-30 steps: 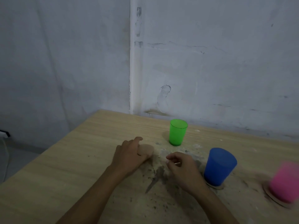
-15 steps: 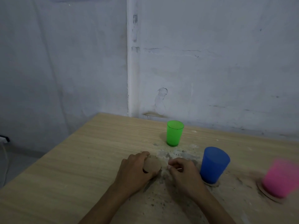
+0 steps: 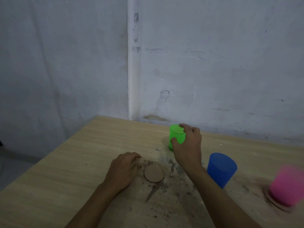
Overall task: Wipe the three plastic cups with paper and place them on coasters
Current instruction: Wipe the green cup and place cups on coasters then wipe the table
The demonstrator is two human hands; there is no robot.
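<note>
Cups blue (image 3: 221, 169) and pink (image 3: 285, 187) sat on coasters; right hand (image 3: 188, 145) gripped green cup (image 3: 176, 135); left hand (image 3: 125, 170), loosely curled, rested beside spare coaster (image 3: 154, 173)

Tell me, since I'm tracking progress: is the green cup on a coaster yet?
No. The green cup stands on the bare table, gripped by the right hand; the free coaster lies nearer.

Before you, a pale wooden table (image 3: 69, 163) smeared with dark grit (image 3: 166, 193), scuffed white walls (image 3: 213, 71) meeting in a corner behind it
</note>
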